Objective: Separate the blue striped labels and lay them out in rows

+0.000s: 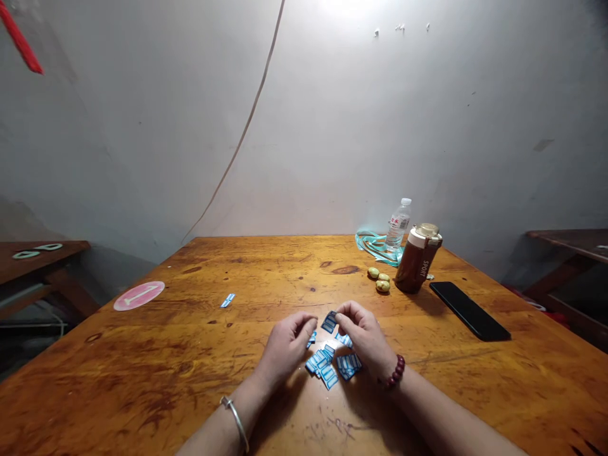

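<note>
Between the thumb and fingers of my right hand is a small blue-and-white card, held just above the tabletop. My left hand faces it with thumb and forefinger pinched together; whether anything sits in that pinch is hidden. Below and between both hands lies a loose pile of similar blue-and-white cards. Another small stack of cards rests beside my right palm. A few more cards show partly under the right fingers. One single card lies apart, farther to the left.
On the wooden table, a brown sport bottle, a black phone and several yellowish egg-shaped items stand or lie at right. Behind them are a water bottle and a turquoise bag. A pink round sticker is at left.
</note>
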